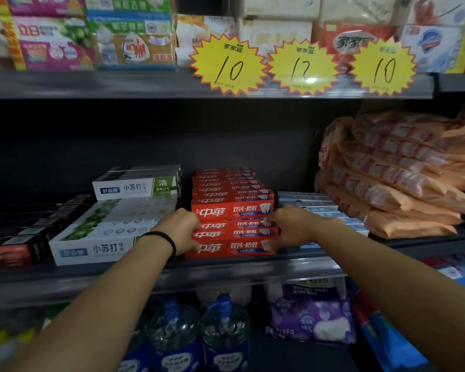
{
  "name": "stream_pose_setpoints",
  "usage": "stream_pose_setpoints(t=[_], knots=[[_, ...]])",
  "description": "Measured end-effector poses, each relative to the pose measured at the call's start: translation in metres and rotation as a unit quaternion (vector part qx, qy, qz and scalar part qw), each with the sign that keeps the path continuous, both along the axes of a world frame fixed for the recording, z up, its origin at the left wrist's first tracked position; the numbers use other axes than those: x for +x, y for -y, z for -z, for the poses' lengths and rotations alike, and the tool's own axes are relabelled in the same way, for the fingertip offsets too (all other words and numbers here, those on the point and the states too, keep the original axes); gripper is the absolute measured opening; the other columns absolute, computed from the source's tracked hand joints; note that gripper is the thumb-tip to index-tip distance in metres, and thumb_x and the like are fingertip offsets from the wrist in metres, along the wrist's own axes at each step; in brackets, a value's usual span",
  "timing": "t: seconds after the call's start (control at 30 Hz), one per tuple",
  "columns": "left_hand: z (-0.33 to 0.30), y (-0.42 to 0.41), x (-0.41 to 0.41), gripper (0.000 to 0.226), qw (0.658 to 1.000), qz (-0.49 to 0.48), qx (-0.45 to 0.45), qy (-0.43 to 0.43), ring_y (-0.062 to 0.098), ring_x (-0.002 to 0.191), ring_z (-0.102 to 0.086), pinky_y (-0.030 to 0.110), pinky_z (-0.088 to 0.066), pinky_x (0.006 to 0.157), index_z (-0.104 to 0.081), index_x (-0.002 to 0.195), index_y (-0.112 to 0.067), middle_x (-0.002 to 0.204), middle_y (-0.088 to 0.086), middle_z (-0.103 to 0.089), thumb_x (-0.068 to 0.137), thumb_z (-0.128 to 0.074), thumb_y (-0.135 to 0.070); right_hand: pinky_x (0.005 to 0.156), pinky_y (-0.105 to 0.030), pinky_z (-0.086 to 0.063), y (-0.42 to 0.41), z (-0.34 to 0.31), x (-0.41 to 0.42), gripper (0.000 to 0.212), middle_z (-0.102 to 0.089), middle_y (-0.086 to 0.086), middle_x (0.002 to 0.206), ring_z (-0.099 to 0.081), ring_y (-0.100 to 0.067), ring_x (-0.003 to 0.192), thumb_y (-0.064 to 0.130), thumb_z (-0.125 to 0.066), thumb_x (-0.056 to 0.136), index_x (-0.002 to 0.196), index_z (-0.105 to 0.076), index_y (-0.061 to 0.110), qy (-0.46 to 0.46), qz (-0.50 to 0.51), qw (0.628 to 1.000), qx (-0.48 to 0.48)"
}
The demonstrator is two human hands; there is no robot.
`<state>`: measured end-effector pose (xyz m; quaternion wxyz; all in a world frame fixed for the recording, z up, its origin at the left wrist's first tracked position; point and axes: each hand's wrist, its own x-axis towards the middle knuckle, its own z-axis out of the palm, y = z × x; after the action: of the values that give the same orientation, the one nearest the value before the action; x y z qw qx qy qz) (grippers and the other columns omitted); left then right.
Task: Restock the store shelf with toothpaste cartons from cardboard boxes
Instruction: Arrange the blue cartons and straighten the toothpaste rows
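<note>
Red toothpaste cartons (232, 210) are stacked in rows on the middle shelf (226, 272), running back from its front edge. My left hand (181, 228) grips the left ends of the front red cartons, fingers curled round them. At the right ends of the same cartons my right hand (289, 228) holds on with curled fingers. A black band circles my left wrist. No cardboard box is in view.
White-green toothpaste cartons (113, 232) lie left of the red ones, black cartons (24, 232) further left, pale blue cartons (320, 210) right. Orange packets (403, 181) pile at the right. Yellow price stars (230, 67) hang above. Water bottles (199, 336) and a purple bag stand below.
</note>
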<state>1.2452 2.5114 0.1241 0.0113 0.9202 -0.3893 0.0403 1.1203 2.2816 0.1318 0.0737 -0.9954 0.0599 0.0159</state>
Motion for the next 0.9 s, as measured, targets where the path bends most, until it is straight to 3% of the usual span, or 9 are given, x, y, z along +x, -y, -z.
stream_pose_setpoints(t=[0.2,0.4,0.63,0.9], knots=[[-0.003,-0.004,0.000,0.048,1.000,0.007,0.017,-0.021,0.014,0.105,-0.060,0.027,-0.048,0.093,-0.063,0.120,-0.018,0.117,-0.001,-0.064,0.076,-0.078,-0.028,0.099,-0.035,-0.046,0.000,0.005,0.006,0.057,-0.056,0.000,0.127,-0.055,-0.018,0.111,0.049,-0.070,0.082,0.129,-0.052,0.023,-0.010,0.004,1.000,-0.024],[-0.003,-0.002,-0.001,0.045,0.999,0.008,0.027,-0.018,0.015,0.109,-0.059,0.028,-0.047,0.097,-0.063,0.122,-0.017,0.119,0.000,-0.063,0.079,-0.075,-0.018,0.095,-0.034,-0.047,0.003,0.005,0.007,0.049,-0.057,-0.001,0.123,-0.055,-0.016,0.104,0.045,-0.069,0.083,0.124,-0.054,0.021,-0.008,-0.008,0.999,-0.043],[-0.008,-0.010,0.006,0.052,0.998,-0.023,0.005,-0.060,0.015,0.113,-0.057,0.032,-0.047,0.096,-0.060,0.122,-0.019,0.120,-0.003,-0.063,0.073,-0.079,-0.019,0.093,-0.032,-0.048,0.004,0.002,0.005,0.048,-0.059,0.003,0.121,-0.056,-0.012,0.101,0.045,-0.069,0.084,0.125,-0.055,0.022,-0.011,-0.028,0.999,-0.037],[-0.005,-0.013,0.019,0.061,0.994,-0.074,0.068,-0.039,0.016,0.103,-0.058,0.034,-0.050,0.089,-0.054,0.125,-0.024,0.115,-0.003,-0.061,0.071,-0.080,-0.035,0.095,-0.032,-0.049,0.011,-0.001,0.003,0.055,-0.060,0.007,0.121,-0.058,-0.012,0.104,0.052,-0.071,0.079,0.125,-0.055,0.025,-0.014,-0.038,0.999,-0.034]])
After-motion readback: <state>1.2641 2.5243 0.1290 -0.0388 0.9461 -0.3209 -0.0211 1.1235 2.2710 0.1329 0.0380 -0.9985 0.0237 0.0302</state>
